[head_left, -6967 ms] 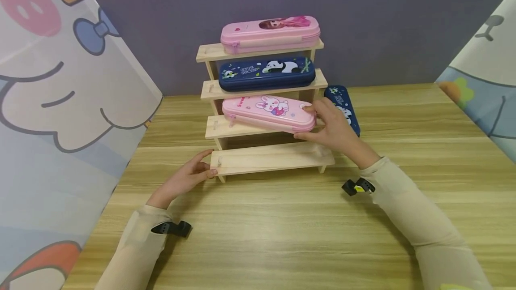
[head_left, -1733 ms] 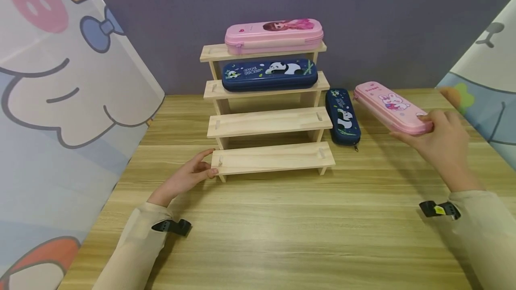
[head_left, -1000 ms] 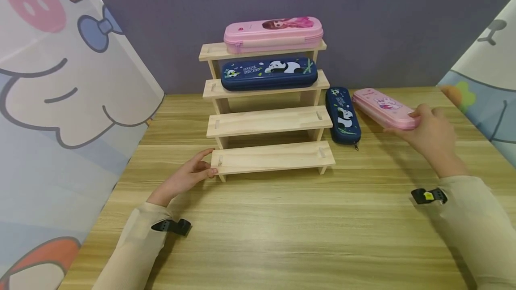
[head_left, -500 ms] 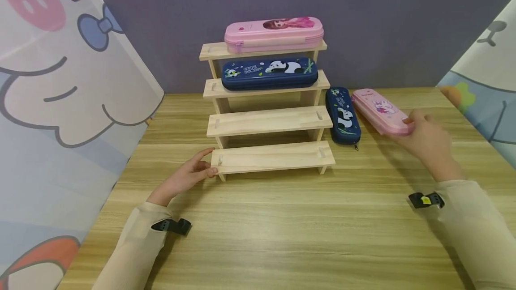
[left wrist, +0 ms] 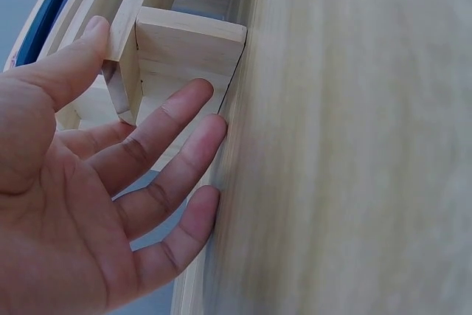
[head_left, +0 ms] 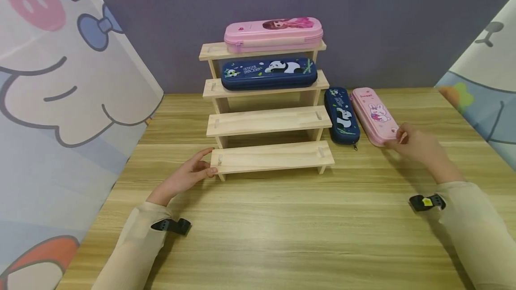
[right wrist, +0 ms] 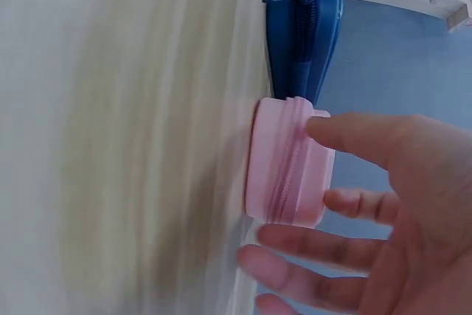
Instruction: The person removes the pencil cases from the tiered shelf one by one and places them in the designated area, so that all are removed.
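A four-step wooden rack (head_left: 272, 158) stands on the table. My left hand (head_left: 183, 180) holds the left end of its lowest board; in the left wrist view the thumb of the hand (left wrist: 96, 175) touches the board's edge and the other fingers spread below. At right, a pink rabbit pencil case (head_left: 376, 115) lies flat on the table, its near end between the thumb and fingers of my right hand (head_left: 423, 151). The right wrist view shows the zipped end of the pink case (right wrist: 284, 167), with my right hand (right wrist: 413, 197) at it.
A blue panda case (head_left: 342, 117) lies between the rack and the pink rabbit case. Another blue panda case (head_left: 268, 75) rests on the second step from the top, and a pink doll case (head_left: 274, 37) on the top step. Behind stands a grey wall (head_left: 383, 26).
The pink rabbit case has gone from the rack's third step to the table at right, then turned roughly parallel to the blue case beside it. My left hand has stayed at the rack.
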`<act>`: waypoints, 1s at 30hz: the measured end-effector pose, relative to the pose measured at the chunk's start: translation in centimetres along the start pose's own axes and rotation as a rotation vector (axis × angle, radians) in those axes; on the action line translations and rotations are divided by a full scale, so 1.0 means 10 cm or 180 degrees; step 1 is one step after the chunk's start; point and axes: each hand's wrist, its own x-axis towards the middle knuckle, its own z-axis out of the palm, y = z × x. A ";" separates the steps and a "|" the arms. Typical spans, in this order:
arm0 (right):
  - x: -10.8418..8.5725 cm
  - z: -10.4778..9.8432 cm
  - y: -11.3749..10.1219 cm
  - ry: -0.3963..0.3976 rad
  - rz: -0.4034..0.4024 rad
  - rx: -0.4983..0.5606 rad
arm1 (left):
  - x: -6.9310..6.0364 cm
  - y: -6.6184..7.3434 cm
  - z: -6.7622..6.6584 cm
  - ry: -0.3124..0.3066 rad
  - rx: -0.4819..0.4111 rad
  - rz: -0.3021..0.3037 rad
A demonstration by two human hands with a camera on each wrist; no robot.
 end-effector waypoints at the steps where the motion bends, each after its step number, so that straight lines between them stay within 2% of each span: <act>1: 0.01 0.00 0.01 -0.0068 -0.0018 0.0019 | 0.00 0.00 0.00 -0.0002 -0.0003 0.0002; 9: 0.02 -0.07 0.04 -0.0413 -0.0016 0.0057 | 0.00 0.01 0.00 0.0014 0.0031 0.0011; 18: -0.03 -0.26 0.07 -0.0840 0.0013 0.0223 | 0.00 0.01 0.00 0.0016 0.0035 -0.0029; 23: -0.02 -0.34 0.07 -0.0923 0.0001 0.0247 | 0.00 0.02 -0.01 0.0014 0.0040 -0.0016; 30: -0.02 -0.44 -0.05 -0.0876 -0.0101 0.0192 | -0.01 0.02 0.00 0.0036 0.0055 -0.0041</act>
